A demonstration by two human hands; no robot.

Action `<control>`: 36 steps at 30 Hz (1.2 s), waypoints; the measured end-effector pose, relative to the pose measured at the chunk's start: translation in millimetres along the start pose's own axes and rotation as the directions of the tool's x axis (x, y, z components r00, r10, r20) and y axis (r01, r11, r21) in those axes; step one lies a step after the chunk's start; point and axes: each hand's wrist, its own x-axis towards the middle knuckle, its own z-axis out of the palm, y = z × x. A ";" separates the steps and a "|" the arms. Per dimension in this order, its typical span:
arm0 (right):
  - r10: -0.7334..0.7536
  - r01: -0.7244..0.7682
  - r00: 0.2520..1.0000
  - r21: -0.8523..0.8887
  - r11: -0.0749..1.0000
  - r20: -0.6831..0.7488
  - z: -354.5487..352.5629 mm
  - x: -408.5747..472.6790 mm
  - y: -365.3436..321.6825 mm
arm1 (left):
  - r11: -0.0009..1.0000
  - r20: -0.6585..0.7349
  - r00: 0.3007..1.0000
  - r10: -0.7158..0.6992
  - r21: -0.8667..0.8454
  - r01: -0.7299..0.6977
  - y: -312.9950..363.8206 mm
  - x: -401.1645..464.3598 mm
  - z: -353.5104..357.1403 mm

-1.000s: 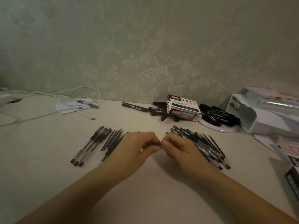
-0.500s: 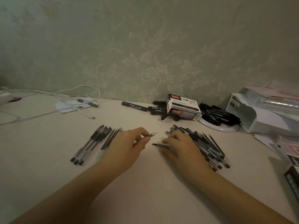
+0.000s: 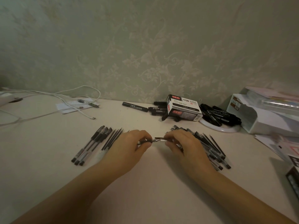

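Fingers (image 3: 146, 138) on pen (image 3: 157, 140), markers (image 3: 216, 113) in dish (image 3: 227, 130)

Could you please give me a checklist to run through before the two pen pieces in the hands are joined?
1. Left hand pinches the tipped piece: ok.
2. Right hand pinches the dark piece: ok.
3. Pieces lined up end to end: cannot tell; they overlap in this view.
4. Bare table under the hands, to catch a drop: ok.
5. Pen pile apart from the right hand: cannot tell; the hand hides its near edge.
6. Capped pen row lies apart from both hands: ok.
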 end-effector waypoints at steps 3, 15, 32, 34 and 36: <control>-0.041 0.041 0.999 -0.002 0.999 0.007 0.2 0.3 -2.5 | 1.000 0.002 1.000 -0.027 -0.008 0.027 1.6 0.8 0.1; -0.206 0.211 0.977 0.122 0.970 -0.054 -3.8 -0.7 -3.9 | 0.981 -0.043 0.982 0.181 0.073 -0.178 9.3 0.9 -10.2; -0.237 0.246 0.968 0.111 0.963 -0.088 -0.7 -1.3 -6.5 | 0.984 -0.070 0.982 0.177 0.021 -0.176 15.6 -0.9 -7.6; -0.229 0.237 0.970 0.114 0.965 -0.081 -1.1 -0.8 -6.9 | 0.986 -0.077 0.983 0.168 0.005 -0.168 14.8 -0.5 -6.8; -0.213 0.221 0.974 0.117 0.968 -0.078 -0.5 -0.1 -6.8 | 0.988 -0.082 0.985 0.152 -0.001 -0.153 13.4 0.2 -5.9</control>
